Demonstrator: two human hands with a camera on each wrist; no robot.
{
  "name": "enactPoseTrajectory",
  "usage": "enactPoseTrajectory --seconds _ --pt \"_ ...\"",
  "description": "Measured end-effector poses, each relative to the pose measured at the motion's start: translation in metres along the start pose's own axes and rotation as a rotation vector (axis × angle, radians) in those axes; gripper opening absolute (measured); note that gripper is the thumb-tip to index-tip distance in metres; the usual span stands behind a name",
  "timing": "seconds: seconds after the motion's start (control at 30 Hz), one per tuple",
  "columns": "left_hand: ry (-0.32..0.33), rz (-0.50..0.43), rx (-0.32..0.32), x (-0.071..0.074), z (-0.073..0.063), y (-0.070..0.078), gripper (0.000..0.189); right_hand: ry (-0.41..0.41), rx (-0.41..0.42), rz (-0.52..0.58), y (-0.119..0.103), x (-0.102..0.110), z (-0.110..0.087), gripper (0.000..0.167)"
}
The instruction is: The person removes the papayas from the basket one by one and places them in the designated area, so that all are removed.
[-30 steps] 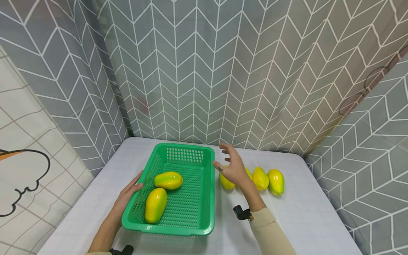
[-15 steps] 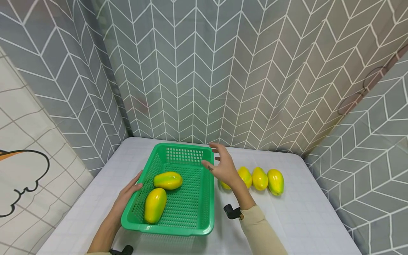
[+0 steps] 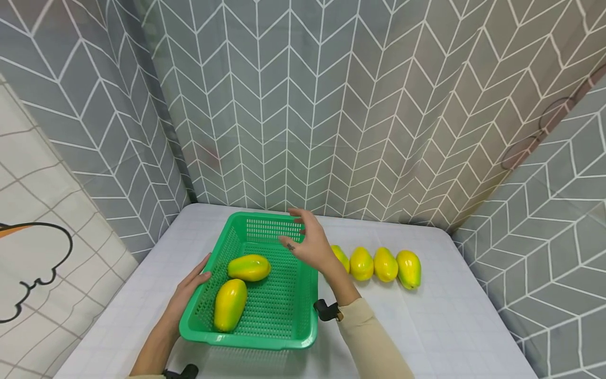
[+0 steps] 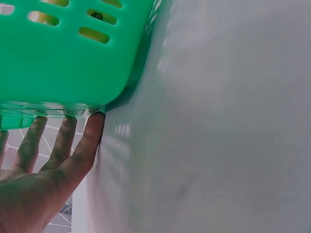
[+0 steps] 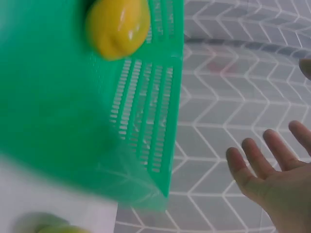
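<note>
A green plastic basket with slotted walls stands on the table, holding two yellow-green papayas: one lies crosswise, the other lengthwise nearer the front. Against the basket's left side rests my left hand; in the left wrist view its straight fingers touch the outer wall. My right hand is over the basket's far right part, fingers spread and holding nothing. The right wrist view shows that hand apart from the basket wall.
Several more papayas lie in a row on the white-covered table, right of the basket; the nearest one is partly hidden by my right hand. A grey patterned curtain hangs behind the table and along its sides.
My right hand has moved left, from beside the row of papayas across the basket's right rim, fingers still spread. The left hand, basket and papayas have stayed put.
</note>
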State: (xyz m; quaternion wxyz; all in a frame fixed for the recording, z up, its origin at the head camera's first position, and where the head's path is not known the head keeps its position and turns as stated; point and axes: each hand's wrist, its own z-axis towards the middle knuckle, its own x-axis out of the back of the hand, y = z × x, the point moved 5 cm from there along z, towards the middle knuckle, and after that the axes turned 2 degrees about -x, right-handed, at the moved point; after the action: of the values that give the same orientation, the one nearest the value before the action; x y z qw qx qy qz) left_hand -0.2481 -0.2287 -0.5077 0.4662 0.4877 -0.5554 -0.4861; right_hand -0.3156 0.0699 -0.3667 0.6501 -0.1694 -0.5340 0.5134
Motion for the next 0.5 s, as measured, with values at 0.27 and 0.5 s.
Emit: enactPoseTrajectory --seconds 0.27,0.5 --pt "-0.004 0.015 -0.009 -0.001 0.001 -0.002 0.063 -0.056 0.010 -0.003 -0.008 -0.020 0.010 0.067" --pt "0.005 0.022 -0.007 0.001 0.000 -0.001 0.063 -0.115 -0.009 -0.033 -0.007 -0.041 0.015 0.069"
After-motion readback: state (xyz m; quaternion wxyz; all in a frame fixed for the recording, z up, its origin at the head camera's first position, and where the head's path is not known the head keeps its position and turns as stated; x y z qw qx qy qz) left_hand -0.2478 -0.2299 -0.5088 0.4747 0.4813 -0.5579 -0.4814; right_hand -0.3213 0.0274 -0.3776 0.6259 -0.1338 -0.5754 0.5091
